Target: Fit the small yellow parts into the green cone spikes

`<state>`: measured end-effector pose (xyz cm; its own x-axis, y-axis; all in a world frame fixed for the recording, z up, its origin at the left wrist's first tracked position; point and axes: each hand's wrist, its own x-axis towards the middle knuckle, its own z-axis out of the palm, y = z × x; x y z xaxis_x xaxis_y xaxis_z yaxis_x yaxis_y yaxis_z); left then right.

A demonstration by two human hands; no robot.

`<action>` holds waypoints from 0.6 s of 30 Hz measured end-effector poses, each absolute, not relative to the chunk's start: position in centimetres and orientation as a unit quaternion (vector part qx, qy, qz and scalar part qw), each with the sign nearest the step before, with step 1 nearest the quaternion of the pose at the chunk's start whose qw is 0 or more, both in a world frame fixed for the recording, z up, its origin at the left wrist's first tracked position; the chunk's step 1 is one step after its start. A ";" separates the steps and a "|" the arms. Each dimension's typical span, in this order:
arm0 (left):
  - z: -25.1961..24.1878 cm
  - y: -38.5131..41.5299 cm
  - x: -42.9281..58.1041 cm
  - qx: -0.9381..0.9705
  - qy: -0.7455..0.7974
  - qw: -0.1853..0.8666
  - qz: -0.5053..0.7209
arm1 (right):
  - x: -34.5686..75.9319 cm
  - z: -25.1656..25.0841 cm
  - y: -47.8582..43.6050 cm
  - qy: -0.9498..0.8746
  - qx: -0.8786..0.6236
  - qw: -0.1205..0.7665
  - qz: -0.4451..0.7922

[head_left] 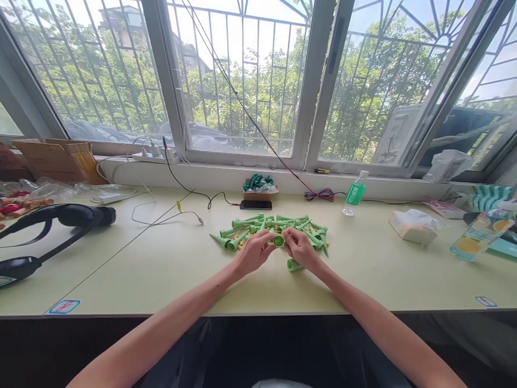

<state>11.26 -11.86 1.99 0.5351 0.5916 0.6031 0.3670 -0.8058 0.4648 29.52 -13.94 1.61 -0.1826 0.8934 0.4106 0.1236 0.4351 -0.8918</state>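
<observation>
Between my two hands, a green plastic spike (278,241) has its round end facing me. My left hand (256,251) is closed on its left side, with thumb and fingers pinching it. On the other side, my right hand (301,248) is closed with its fingertips against the same piece. Beyond both hands lies a loose pile of similar green spikes (247,222), tapered with wide round ends, with some small yellowish pieces among them. One more green piece (294,265) lies on the table under my right hand, partly covered by it.
On the pale table (161,280), a phone (256,205) lies before a small box (258,195) of green and clear wrapping. A bottle (355,195) and tissue pack (414,226) stand right. A black headset (60,221) and white cable (177,214) lie left.
</observation>
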 end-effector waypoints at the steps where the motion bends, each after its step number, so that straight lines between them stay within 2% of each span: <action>1: 2.0 -11.8 11.4 0.853 0.291 0.157 0.404 | 29.5 1.6 -13.9 -0.672 -0.382 0.519 0.364; 5: 2.3 -11.8 11.9 0.800 0.336 0.245 0.432 | 29.5 1.8 -13.9 -0.677 -0.396 0.530 0.324; 12: 3.3 -12.0 11.6 0.670 0.298 0.613 0.295 | 29.8 2.0 -14.0 -0.688 -0.400 0.536 0.283; 18: 3.6 -12.2 11.4 0.609 0.249 0.704 0.267 | 29.8 1.8 -14.1 -0.701 -0.385 0.529 0.283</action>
